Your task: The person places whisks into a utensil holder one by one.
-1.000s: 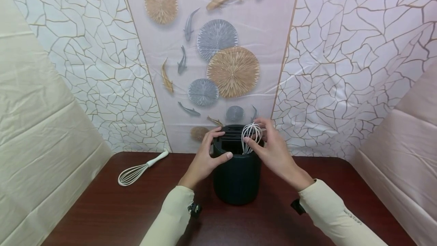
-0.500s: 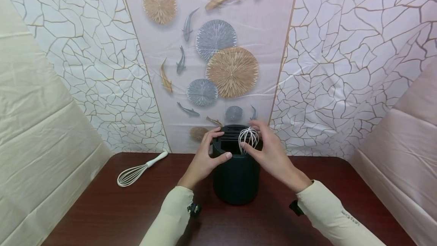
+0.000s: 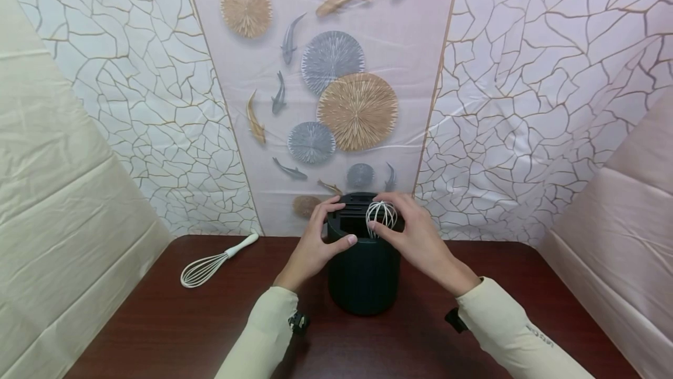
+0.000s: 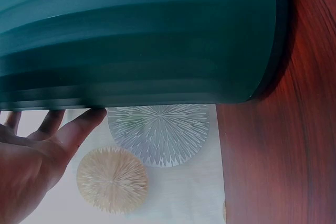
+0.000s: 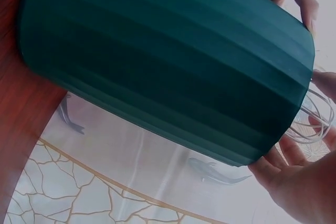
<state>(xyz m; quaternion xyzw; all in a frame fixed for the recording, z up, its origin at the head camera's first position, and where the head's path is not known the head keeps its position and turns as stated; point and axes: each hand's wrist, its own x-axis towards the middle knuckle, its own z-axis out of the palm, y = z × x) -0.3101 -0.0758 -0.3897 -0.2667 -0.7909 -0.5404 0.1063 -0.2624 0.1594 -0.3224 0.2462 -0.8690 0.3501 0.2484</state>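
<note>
A dark green ribbed utensil holder point(image 3: 363, 280) with a black slotted top stands upright on the table. At its left rim my left hand point(image 3: 314, 247) steadies it, thumb toward the front and fingers on the far side. A white wire whisk point(image 3: 382, 213) stands head up in the holder's opening; its handle is hidden inside. My right hand point(image 3: 420, 236) holds the whisk's wire head between thumb and fingers, above the right rim. In the right wrist view, the wire loops point(image 5: 314, 116) poke out past the rim among the right hand's fingers.
On the left of the dark red wooden table point(image 3: 173, 332) lies a second whisk point(image 3: 215, 262), its pale handle pointing toward the back. A patterned cloth backdrop point(image 3: 336, 151) rises right behind the holder, and pale cloth walls close off both sides.
My right hand has lowered the whisk a little deeper into the holder and shifted it slightly left. The left hand keeps its place on the rim.
</note>
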